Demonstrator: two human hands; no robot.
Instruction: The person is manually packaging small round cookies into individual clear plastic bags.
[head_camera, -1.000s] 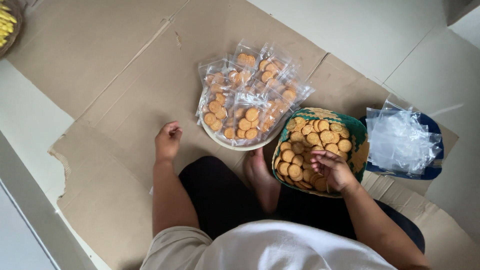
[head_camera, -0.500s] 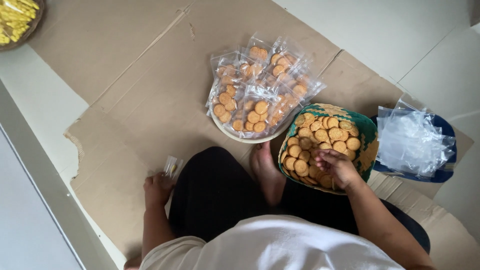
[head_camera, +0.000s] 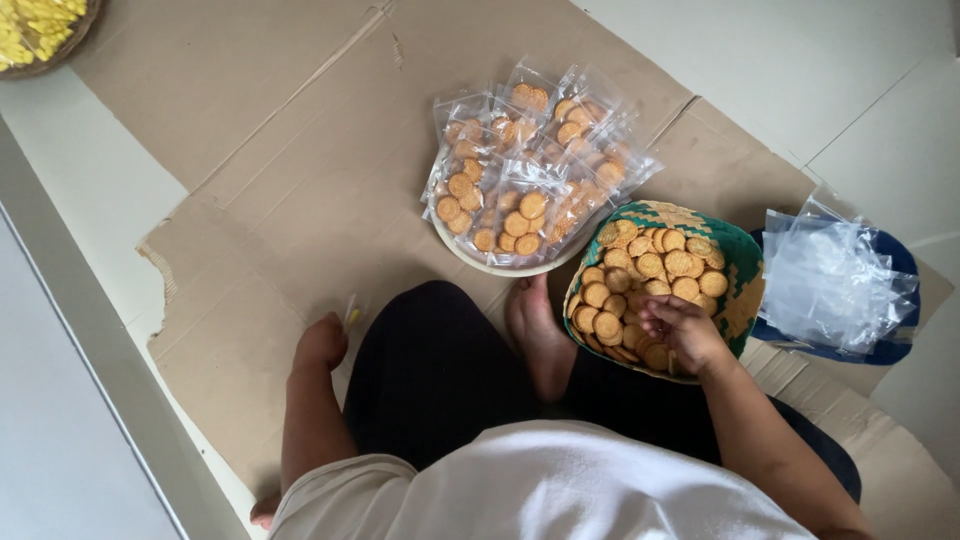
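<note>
The right hand (head_camera: 682, 330) rests inside the woven basket (head_camera: 745, 262), its grip narrow, fingers curled on the round biscuits (head_camera: 650, 265) directly under it. The left hand (head_camera: 322, 342) lies far to the other side on the cardboard (head_camera: 260, 160), closed around a small clear packet (head_camera: 351, 310). The plate of filled packets (head_camera: 520, 165) lies ahead, between both hands.

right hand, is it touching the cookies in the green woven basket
Touching: the head view shows the right hand resting on the round cookies inside the green woven basket, fingers curled over them.
</note>
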